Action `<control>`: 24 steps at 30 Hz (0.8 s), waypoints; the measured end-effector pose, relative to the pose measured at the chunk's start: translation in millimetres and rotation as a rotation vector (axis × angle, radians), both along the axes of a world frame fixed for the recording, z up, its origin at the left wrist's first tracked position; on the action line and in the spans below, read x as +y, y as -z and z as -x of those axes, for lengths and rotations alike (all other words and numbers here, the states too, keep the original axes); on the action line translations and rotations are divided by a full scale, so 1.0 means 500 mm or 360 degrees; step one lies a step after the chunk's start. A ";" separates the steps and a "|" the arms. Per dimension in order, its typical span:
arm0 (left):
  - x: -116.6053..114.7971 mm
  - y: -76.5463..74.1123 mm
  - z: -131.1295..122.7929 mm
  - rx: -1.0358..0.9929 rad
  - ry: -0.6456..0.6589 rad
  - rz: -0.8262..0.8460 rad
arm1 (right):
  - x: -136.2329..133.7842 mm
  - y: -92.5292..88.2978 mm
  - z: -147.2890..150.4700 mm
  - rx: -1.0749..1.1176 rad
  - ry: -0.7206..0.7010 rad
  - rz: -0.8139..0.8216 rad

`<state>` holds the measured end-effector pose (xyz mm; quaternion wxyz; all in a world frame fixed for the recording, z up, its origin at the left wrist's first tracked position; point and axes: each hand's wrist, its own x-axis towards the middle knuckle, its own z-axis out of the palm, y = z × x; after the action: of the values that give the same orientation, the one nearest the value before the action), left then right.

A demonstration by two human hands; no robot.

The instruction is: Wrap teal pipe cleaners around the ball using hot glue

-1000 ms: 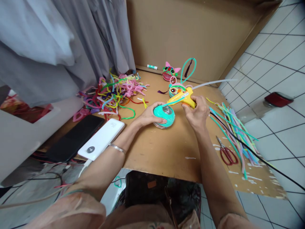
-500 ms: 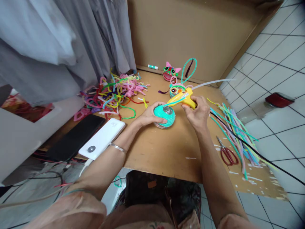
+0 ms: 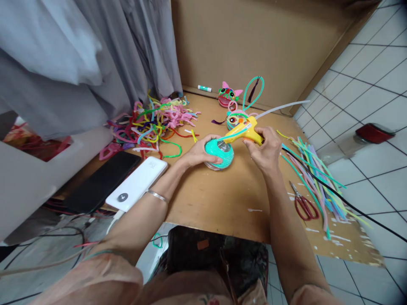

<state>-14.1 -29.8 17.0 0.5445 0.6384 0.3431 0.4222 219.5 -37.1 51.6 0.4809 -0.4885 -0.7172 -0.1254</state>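
Observation:
My left hand point(image 3: 203, 151) is closed round a ball point(image 3: 225, 159) wrapped in turquoise pipe cleaner, with a bare, shiny patch on top. A loose turquoise pipe cleaner end point(image 3: 233, 135) rises from the ball toward the right. In my right hand point(image 3: 266, 146) is a yellow hot glue gun point(image 3: 251, 132), its nozzle pointing down left at the bare patch; whether it touches cannot be made out. A long translucent glue stick point(image 3: 282, 108) sticks out of the gun's back. Behind the gun stands a decorated ball with eyes point(image 3: 233, 120), partly hidden.
Tangled coloured pipe cleaners point(image 3: 159, 123) lie at the left, straight ones point(image 3: 314, 178) at the right beside red-handled scissors point(image 3: 304, 205). A black cord point(image 3: 337, 195) crosses them. A white power bank point(image 3: 136, 184) and black phone point(image 3: 101, 182) lie front left. A pink-eared figure point(image 3: 227, 96) stands at the back.
The glue gun has tipped slightly, its nozzle lower toward the ball's bare patch, and the glue stick's end has shifted a little left. My left hand keeps its hold on the ball.

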 end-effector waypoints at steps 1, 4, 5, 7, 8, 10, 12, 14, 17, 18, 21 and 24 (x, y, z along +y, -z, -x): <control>0.000 -0.001 0.000 0.0010 0.0004 -0.0006 | 0.000 0.000 0.001 -0.0005 0.0009 -0.0006; 0.000 -0.003 -0.001 0.0036 0.0012 -0.0021 | -0.001 0.002 0.002 -0.0014 0.0043 -0.0023; 0.000 -0.003 -0.001 0.0041 0.0012 -0.0023 | -0.001 0.003 0.002 -0.0013 0.0058 -0.0026; 0.001 -0.003 -0.002 0.0051 0.0011 -0.0019 | -0.001 0.005 0.001 -0.0004 0.0083 -0.0019; 0.001 -0.002 -0.002 0.0057 0.0011 -0.0016 | 0.000 0.006 0.000 0.0003 0.0091 -0.0009; 0.001 -0.002 -0.002 0.0075 0.0006 -0.0014 | 0.001 0.007 -0.001 0.0015 0.0099 0.0010; 0.001 -0.001 -0.001 0.0089 -0.0002 -0.0023 | 0.002 0.007 -0.002 0.0022 0.0100 0.0020; 0.001 -0.001 -0.001 0.0099 -0.0006 -0.0034 | 0.003 0.006 -0.002 0.0035 0.0093 0.0018; 0.003 0.001 0.000 0.0115 0.0006 -0.0045 | 0.003 0.004 -0.001 0.0065 0.0048 0.0025; 0.003 0.001 0.000 0.0120 0.0012 -0.0056 | 0.003 0.003 -0.001 0.0070 0.0028 0.0030; 0.004 0.002 0.001 0.0128 0.0032 -0.0099 | 0.001 0.000 0.000 0.0062 -0.0009 0.0034; 0.003 0.000 0.001 0.0102 0.0038 -0.0087 | -0.001 -0.002 -0.002 0.0025 -0.0031 0.0024</control>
<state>-14.6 -28.4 16.8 0.5204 0.6703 0.3411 0.4042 220.4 -37.4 52.6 0.4839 -0.4862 -0.7190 -0.1116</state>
